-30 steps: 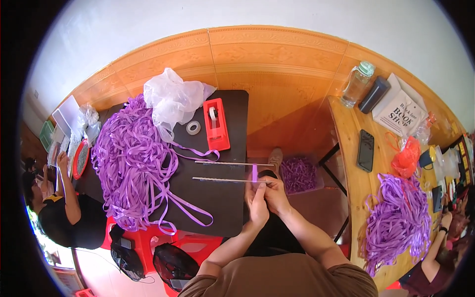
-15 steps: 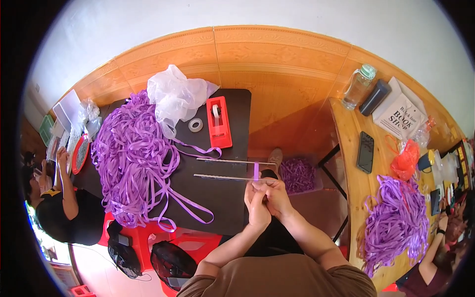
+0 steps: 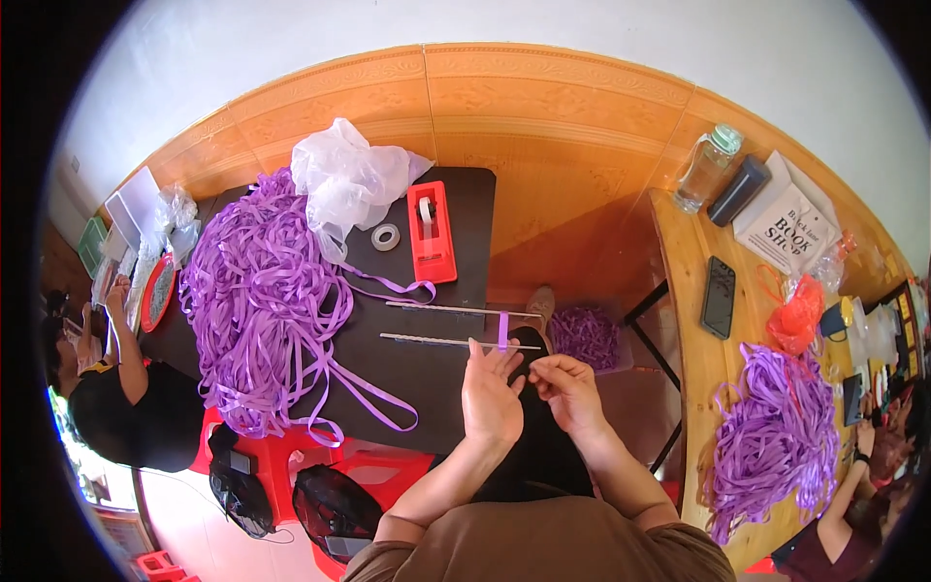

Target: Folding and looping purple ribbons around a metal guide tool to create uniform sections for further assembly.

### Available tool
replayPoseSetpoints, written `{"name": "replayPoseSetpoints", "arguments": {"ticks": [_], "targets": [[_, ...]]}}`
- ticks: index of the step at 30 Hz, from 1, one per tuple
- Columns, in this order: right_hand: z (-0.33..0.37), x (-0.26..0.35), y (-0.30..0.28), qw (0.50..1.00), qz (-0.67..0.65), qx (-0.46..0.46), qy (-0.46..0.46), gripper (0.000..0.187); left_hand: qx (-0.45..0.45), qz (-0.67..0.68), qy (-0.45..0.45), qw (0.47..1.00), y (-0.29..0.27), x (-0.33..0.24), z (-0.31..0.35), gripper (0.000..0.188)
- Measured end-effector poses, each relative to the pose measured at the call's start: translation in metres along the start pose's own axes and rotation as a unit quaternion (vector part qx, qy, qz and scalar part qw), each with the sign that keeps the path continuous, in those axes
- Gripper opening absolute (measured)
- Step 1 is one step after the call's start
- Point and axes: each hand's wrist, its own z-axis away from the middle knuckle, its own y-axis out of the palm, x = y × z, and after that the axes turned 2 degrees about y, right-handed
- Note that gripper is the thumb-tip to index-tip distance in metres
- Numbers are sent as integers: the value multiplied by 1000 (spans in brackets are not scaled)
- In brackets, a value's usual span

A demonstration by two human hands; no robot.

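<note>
Two thin parallel rods, a farther rod [image 3: 456, 309] and a nearer rod [image 3: 436, 340], jut past the right edge of the dark table. A short band of purple ribbon [image 3: 503, 331] spans both near their free ends. My left hand [image 3: 493, 398] is palm up with its fingers apart, the fingertips close to the nearer rod and the band; whether they touch is unclear. Just right of it, my right hand [image 3: 572, 396] pinches thumb and forefinger together. Anything in that pinch is too small to make out.
A large purple ribbon heap [image 3: 262, 301] covers the dark table's left, beside a plastic bag [image 3: 349, 179], tape roll [image 3: 385, 238] and red tape dispenser [image 3: 433, 233]. The wooden table at right holds a phone [image 3: 718, 296] and more ribbon [image 3: 776, 436]. People sit at both sides.
My hands, together at the purple band before, have come apart. The left has opened palm up; the right has drawn back toward me and right, still pinched. The band stays on the rods.
</note>
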Motion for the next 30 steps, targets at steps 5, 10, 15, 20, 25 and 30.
{"name": "replayPoseSetpoints", "arguments": {"ticks": [5,10,15,20,25,30], "targets": [[-2,13,-4,998,28,-42,-47,7,3,-35,-46,998,-1,-16,2,75],[-21,36,11,969,168,-33,-179,8,22,-82,-86,993,-3,-26,3,69],[-74,51,24,919,344,14,-190,39,28,-87,-87,992,-2,-25,3,62],[-94,57,41,949,296,107,13,49,29,-80,-82,993,-7,-22,2,58],[-97,53,45,962,243,117,36,45,36,-54,-78,995,-10,-22,3,49],[-97,43,40,959,248,134,-17,40,47,-51,-65,995,-11,-20,2,48]]}}
